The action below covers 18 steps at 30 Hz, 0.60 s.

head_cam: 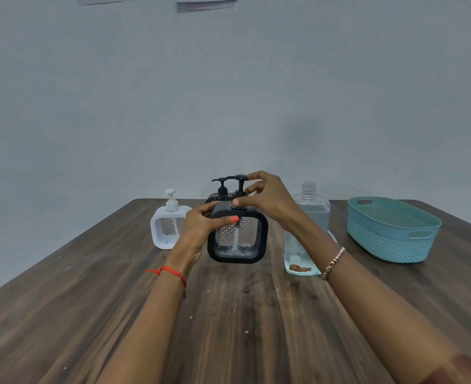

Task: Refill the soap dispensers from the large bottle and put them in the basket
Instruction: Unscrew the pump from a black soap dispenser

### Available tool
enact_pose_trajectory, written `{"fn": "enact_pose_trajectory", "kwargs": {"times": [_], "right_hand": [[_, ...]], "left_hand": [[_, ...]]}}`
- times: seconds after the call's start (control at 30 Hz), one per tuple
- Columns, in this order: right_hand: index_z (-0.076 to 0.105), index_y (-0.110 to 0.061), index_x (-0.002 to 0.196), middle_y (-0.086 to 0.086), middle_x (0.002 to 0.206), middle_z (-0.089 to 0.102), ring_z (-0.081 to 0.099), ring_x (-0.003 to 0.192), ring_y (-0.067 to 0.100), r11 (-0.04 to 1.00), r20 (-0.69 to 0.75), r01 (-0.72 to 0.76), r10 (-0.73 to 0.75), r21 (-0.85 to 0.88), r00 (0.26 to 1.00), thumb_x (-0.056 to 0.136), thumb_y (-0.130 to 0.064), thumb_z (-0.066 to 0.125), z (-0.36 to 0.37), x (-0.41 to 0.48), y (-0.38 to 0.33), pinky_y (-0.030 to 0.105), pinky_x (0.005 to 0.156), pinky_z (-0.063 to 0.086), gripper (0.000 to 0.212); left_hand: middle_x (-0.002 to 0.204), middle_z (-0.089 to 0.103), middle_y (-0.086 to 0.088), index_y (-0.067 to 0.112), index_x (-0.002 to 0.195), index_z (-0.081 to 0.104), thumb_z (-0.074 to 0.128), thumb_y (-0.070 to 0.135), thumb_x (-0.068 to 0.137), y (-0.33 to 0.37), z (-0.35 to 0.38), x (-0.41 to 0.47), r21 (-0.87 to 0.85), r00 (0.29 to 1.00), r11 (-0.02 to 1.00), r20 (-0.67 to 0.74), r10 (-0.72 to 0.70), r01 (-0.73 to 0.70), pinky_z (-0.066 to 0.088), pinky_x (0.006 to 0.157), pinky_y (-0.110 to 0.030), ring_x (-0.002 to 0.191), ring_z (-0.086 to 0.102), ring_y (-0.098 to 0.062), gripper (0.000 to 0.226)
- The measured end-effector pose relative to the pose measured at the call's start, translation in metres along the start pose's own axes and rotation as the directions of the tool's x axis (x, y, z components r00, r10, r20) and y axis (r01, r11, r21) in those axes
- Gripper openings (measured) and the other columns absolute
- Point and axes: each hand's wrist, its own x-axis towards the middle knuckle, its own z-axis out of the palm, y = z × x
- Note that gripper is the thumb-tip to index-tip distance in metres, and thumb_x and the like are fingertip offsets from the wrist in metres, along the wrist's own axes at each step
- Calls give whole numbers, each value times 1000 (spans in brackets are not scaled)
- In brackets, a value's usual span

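- Bench (228,328): dark wood grain, carrying everything in the job; both forearms reach out over its middle.
- Basket (392,231): teal, oval, woven-look wall, sitting at the far right of the bench, well apart from the hands. No dispenser shows inside it.
- Large bottle (307,234): clear, cap off so its threaded neck is bare, standing upright just right of the hands and partly behind the right wrist; pale liquid shows low down in it.
- Black dispenser (238,236): square body with a clear dimpled window, upright at the bench centre, long axis vertical. Only a little liquid shows at the bottom, so I judge it not yet refilled.
- White dispenser (168,227): same shape, pump on, standing just left of the left hand, untouched.
- Second black dispenser (220,191): directly behind the first, mostly hidden; only its pump and top edge show.
- Left hand (201,225): closed on the black dispenser's upper left corner, thumb across the front, steadying it.
- Right hand (262,196): fingertips pinched around the pump (240,187) collar, directly above the body. The coming move looks like a twist about that vertical axis, then a straight lift; the right hand sits nearer the bottle for pouring.
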Motion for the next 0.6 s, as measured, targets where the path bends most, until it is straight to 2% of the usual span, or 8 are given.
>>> {"fn": "enact_pose_trajectory", "kwargs": {"times": [0.1,0.17,0.27,0.33,0.43,0.5,0.57,0.6], "right_hand": [[51,-15,119,6,99,67,64,86,14,991,89,-36,25,130,996,72,-7,76,-5,0,-3,21,75,51,54],[48,-16,120,4,103,64,62,89,13,997,79,-43,38,62,996,70,-18,80,-3,-2,-4,21,73,48,59],[47,-18,114,-2,93,59,59,83,10,997,-2,-50,50,-59,999,64,-28,84,4,-3,-3,25,74,49,63],[47,-16,116,2,94,61,61,82,13,998,14,-69,69,6,998,67,-18,82,3,-4,-4,24,72,50,61],[47,-13,120,2,95,62,62,83,12,984,86,-98,86,147,993,71,-6,76,-1,-3,-7,15,61,47,58],[47,-13,117,-1,96,59,60,85,9,994,66,-77,72,76,995,69,-16,80,3,-4,-8,14,62,47,58],[55,-9,110,0,92,58,58,83,12,995,9,-61,62,-77,998,65,-30,83,10,-6,-8,22,71,47,57],[61,-6,100,1,85,58,56,77,13,990,-11,-53,52,-131,999,64,-34,83,14,-6,-7,26,70,43,51]], "left_hand": [[97,73,-13,14,93,72,88,25,30,0,-2,0,-28,1000,1000,-10,-7,7,55,82,-36,90,68,-28,66],[98,72,-14,13,95,71,88,27,29,0,-2,0,-10,1000,1000,-13,-3,3,55,82,-37,91,69,-29,69],[96,73,-11,16,93,72,88,28,28,0,-2,-1,0,1000,1000,-15,3,-3,55,81,-35,89,69,-27,68],[91,75,-8,19,88,73,88,27,28,-1,-3,-2,-16,1000,1000,-13,5,-5,56,75,-31,84,70,-23,62],[83,76,-4,19,84,74,88,24,31,-1,-5,-3,-48,1000,999,-12,6,-6,56,65,-24,76,71,-18,55],[84,75,-5,17,87,73,87,22,33,-1,-6,-4,-44,1000,999,-20,5,-6,56,66,-24,76,71,-18,56],[83,75,-4,15,89,72,86,20,35,0,-5,-5,-45,1000,999,-25,6,-7,56,66,-24,76,71,-18,56],[81,75,-3,15,88,72,85,19,36,0,-5,-5,-51,1000,999,-24,7,-8,56,65,-23,74,71,-17,54]]}}
